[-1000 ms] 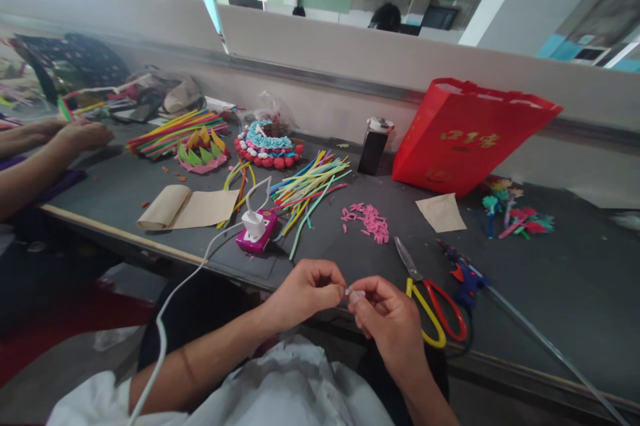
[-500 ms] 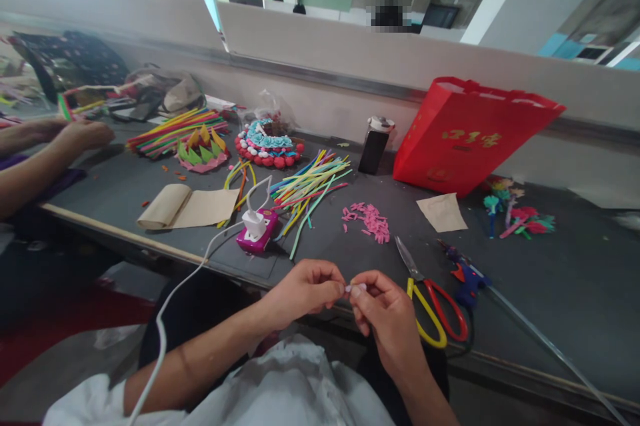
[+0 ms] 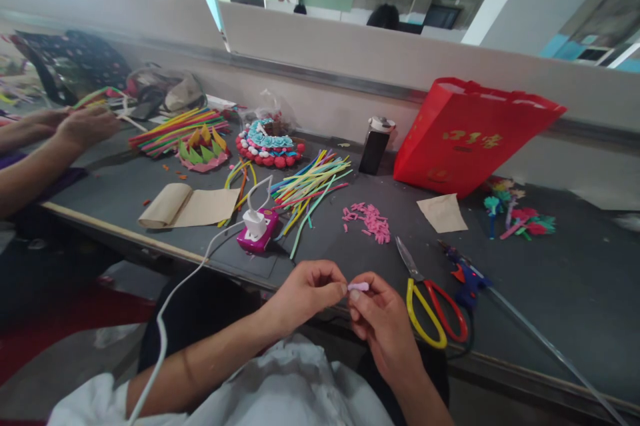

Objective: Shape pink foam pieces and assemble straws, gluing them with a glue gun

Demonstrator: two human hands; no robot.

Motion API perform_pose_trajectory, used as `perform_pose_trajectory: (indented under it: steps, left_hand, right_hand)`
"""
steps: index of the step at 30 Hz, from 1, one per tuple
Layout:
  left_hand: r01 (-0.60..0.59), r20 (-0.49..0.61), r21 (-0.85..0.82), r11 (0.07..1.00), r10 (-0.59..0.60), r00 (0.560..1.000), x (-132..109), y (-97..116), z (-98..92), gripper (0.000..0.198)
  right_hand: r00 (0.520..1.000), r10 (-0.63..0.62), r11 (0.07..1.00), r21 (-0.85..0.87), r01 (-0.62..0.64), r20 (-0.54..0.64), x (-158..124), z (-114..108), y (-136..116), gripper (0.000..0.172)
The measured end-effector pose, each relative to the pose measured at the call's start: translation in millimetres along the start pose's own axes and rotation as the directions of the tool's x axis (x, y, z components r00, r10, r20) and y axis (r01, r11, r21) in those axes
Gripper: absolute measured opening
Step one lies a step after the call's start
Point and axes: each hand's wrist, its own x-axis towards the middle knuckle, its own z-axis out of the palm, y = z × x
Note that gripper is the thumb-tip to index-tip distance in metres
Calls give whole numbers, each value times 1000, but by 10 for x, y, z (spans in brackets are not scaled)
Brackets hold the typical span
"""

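At the table's front edge, a small pale-lilac strip (image 3: 359, 287) sits between my two hands. My right hand (image 3: 383, 313) pinches it between thumb and forefinger. My left hand (image 3: 313, 289) has thumb and fingertips pressed together at the strip's left end. A pile of short pink pieces (image 3: 373, 221) lies beyond my hands. Just right of my right hand are large scissors (image 3: 425, 299) with one yellow and one red handle, blades pointing away. Beside them rests a blue glue gun (image 3: 467, 283) with a long clear glue stick (image 3: 545, 339) in its back.
A purple power socket (image 3: 257, 233) with a white plug and cable stands left. Behind are colourful pipe cleaners (image 3: 313, 179), a beaded flower piece (image 3: 270, 146), a black bottle (image 3: 375, 146) and a red bag (image 3: 470, 139). A co-worker's hands (image 3: 85, 126) work at far left.
More of the lilac strip now shows above my right fingers. My hands have barely shifted. The co-worker's hands at left have moved slightly.
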Motion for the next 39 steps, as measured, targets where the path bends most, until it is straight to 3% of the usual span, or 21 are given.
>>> perform_pose_trajectory:
  steps: [17, 20, 24, 29, 33, 39]
  left_hand:
    - [-76, -29, 172, 982, 82, 996, -11, -74, 28, 13]
    - [-86, -38, 189, 978, 95, 995, -20, -66, 39, 13]
    - [-105, -62, 261, 960, 125, 990, -45, -69, 57, 14]
    - [-117, 15, 320, 940, 119, 993, -48, -101, 22, 23]
    - [-138, 126, 200, 970, 114, 985, -27, -158, -26, 28]
    - [25, 131, -105, 994, -11, 991, -26, -248, 1, 35]
  right_hand:
    - [998, -22, 1000, -10, 21, -52, -13, 24, 103, 24]
    - [999, -39, 998, -59, 38, -23, -14, -15, 107, 24]
    - [986, -164, 966, -211, 151, -44, -41, -123, 110, 25]
    - [978, -207, 911, -370, 183, -25, -74, -239, 89, 26]
    - [987, -149, 927, -341, 158, 53, -64, -277, 81, 28]
    - [991, -42, 990, -125, 58, 127, -51, -254, 148, 32]
